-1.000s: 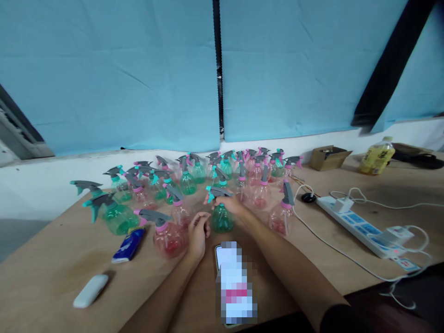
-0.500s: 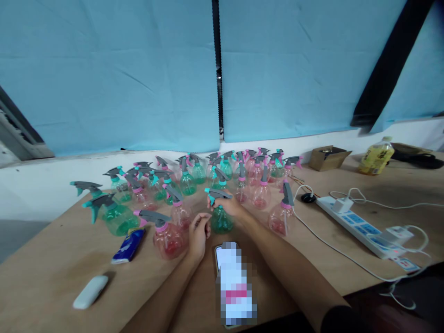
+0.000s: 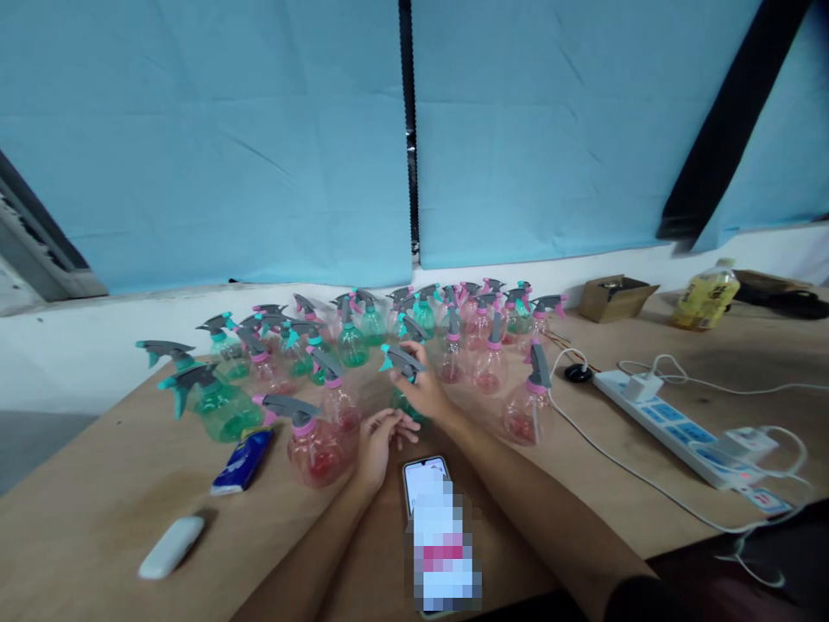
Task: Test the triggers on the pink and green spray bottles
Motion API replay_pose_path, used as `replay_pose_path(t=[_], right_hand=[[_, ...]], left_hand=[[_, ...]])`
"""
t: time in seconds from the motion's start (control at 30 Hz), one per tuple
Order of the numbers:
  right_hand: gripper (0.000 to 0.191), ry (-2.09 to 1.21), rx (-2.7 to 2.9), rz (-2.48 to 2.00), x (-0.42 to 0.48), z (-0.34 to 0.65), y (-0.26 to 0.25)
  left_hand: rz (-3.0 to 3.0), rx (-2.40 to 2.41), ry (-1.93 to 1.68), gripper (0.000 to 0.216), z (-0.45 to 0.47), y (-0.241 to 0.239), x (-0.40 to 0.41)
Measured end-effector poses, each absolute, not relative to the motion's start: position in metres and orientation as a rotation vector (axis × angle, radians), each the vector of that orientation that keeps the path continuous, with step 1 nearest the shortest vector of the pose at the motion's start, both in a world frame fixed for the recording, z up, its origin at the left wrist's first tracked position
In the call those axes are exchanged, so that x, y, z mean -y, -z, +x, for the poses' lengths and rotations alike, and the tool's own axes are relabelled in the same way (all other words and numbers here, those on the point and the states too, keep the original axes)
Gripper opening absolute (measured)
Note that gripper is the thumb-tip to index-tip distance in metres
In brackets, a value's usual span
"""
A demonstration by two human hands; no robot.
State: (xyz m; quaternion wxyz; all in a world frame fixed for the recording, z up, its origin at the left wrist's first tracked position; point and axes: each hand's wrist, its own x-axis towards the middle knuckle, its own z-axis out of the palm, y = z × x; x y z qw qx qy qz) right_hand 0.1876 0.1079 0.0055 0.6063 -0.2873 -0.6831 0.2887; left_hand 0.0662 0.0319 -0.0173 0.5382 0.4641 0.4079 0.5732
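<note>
A green spray bottle (image 3: 400, 359) with a grey and teal trigger head stands upright in front of me. My right hand (image 3: 426, 386) is curled around its head and neck, hiding part of the body. My left hand (image 3: 383, 434) is low beside the bottle's base, fingers stretched out across its front; whether they touch it I cannot tell. Left of that hand is a pink spray bottle (image 3: 317, 453) with a grey and pink head. Another pink spray bottle (image 3: 528, 410) stands to the right. Below my hands lies a phone (image 3: 424, 471), its lit screen blurred.
Several pink and green spray bottles (image 3: 353, 344) crowd the table's back. At left lie a blue packet (image 3: 243, 462) and a white oval case (image 3: 172, 547). A power strip (image 3: 667, 423) with cables, a cardboard box (image 3: 615, 300) and a yellow-labelled drink bottle (image 3: 705, 298) are at right.
My left hand has moved right and opened its fingers in front of the bottle's base. My right hand has shifted its grip on the bottle's head, with its fingers raised higher.
</note>
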Motion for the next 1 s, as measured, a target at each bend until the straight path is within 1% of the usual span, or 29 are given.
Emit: replay_pose_path(t=[0.13,0.2,0.4,0.67,0.73,0.8,0.9,0.93,1.0], right_hand=[[0.041,-0.514,1.762,-0.704,-0.108,0.190,0.004],[0.039,-0.485,1.830,-0.722,-0.111,0.191,0.009],[0.047,-0.398,1.904,-0.890,-0.116,0.191,0.015],[0.053,-0.311,1.858,-0.805,-0.114,0.183,0.018],[0.049,-0.250,1.820,-0.787,-0.112,0.183,0.016],[0.037,-0.176,1.752,-0.832,-0.110,0.185,0.013],[0.020,-0.077,1.559,-1.038,-0.108,0.189,0.011],[0.018,-0.055,1.489,-1.105,-0.109,0.190,0.010],[0.021,-0.034,1.410,-1.170,-0.112,0.194,0.010]], left_hand=[[1.057,-0.980,-1.375,0.023,0.068,0.019,-0.034],[1.018,-0.990,-1.405,0.023,0.069,0.019,-0.035],[0.904,-1.023,-1.507,0.027,0.066,0.019,-0.039],[0.853,-0.973,-1.528,0.029,0.063,0.029,-0.046],[0.849,-0.974,-1.530,0.029,0.062,0.030,-0.047],[0.856,-0.984,-1.509,0.029,0.061,0.030,-0.047],[0.873,-1.001,-1.457,0.030,0.060,0.029,-0.047],[0.878,-1.003,-1.446,0.030,0.060,0.029,-0.047],[0.889,-1.000,-1.433,0.031,0.059,0.029,-0.047]])
